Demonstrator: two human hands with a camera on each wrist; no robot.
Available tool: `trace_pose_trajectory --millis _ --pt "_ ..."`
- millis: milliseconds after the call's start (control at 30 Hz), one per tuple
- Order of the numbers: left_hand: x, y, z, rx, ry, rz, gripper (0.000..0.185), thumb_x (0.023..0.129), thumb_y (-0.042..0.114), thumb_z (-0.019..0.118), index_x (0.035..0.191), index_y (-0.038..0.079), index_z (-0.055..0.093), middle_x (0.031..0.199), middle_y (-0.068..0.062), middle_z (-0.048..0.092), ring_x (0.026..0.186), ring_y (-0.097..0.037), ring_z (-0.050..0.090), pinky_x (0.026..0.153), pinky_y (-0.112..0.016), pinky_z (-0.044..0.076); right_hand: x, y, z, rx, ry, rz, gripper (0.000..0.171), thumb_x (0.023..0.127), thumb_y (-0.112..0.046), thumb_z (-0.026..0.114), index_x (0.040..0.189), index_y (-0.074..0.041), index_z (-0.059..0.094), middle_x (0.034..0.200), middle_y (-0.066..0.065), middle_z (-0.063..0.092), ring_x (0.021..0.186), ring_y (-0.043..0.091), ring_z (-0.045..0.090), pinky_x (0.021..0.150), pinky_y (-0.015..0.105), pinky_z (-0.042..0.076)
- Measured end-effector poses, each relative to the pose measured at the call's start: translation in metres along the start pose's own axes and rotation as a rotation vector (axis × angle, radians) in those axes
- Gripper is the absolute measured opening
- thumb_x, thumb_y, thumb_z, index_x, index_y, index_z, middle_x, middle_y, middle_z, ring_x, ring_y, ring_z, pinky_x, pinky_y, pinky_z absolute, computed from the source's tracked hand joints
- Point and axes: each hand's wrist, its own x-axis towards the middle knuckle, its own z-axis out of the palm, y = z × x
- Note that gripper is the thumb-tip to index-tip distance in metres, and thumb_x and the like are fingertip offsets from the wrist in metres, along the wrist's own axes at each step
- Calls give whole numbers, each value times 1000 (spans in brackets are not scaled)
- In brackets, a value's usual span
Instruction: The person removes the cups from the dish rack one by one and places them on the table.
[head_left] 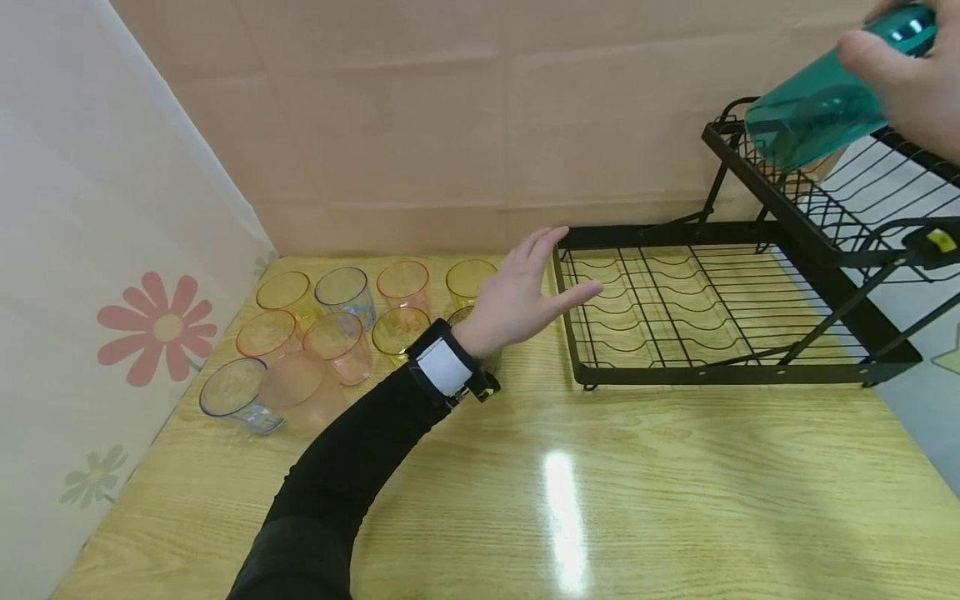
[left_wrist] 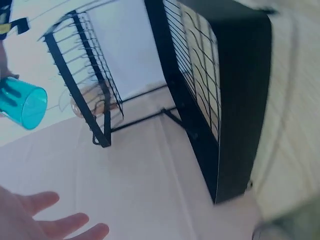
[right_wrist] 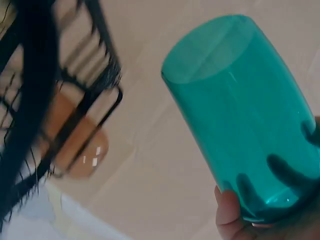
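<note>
My right hand grips a teal plastic cup by its base, tilted with the mouth pointing down-left over the upper tier of a black wire dish rack. The teal cup fills the right wrist view and also shows as a small teal cup in the left wrist view. An orange cup lies in the upper tier. My left hand hovers open, fingers spread, at the left edge of the rack's lower tier, holding nothing.
Several clear coloured cups in orange, yellow and blue stand grouped at the table's back left. A wooden table stretches in front. A curtain with flowers hangs at the left, and a beige wall stands behind.
</note>
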Motion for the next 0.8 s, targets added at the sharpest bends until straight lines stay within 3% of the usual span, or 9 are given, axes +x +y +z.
trace_pose_trajectory --millis 67,200,333,467,667,800 --pt "0 2 2 -90 12 -17 86 90 68 48 155 20 20 158 -3 22 141 -20 27 105 -47 37 -11 -7 5 19 -20 6 36 100 -39 42 136 -44 41 147 1 36 130 26 38 110 27 25" --pt "0 6 7 -289 41 -56 80 93 64 47 155 22 20 158 1 22 141 -18 28 109 -45 31 -43 -30 21 141 -52 -16 42 100 -33 43 142 -27 42 141 6 37 122 19 41 109 31 29" --pt "1 11 16 -532 70 -91 73 96 56 49 154 21 22 156 2 26 138 -19 32 107 -45 33 -65 -36 48 378 -72 -35 24 99 -26 46 123 -30 47 119 -5 40 102 9 42 94 23 41" --pt "2 18 28 -796 95 -132 70 97 49 49 154 19 23 151 -3 33 132 -21 39 100 -42 40 -86 -34 82 568 -51 -39 15 100 -23 45 114 -25 50 102 -4 41 86 10 40 71 23 33" --pt "2 30 45 -1095 133 -237 70 97 53 43 153 15 24 148 -6 37 126 -22 47 100 -48 39 -120 -33 130 731 -73 13 22 103 -27 40 120 -16 48 100 -1 38 83 13 35 73 28 26" --pt "2 37 52 -1257 211 -327 69 96 56 43 148 14 30 147 -5 35 121 -30 50 97 -59 38 -135 -35 151 811 -74 24 27 104 -27 40 123 -9 46 104 -2 38 87 13 34 75 27 23"
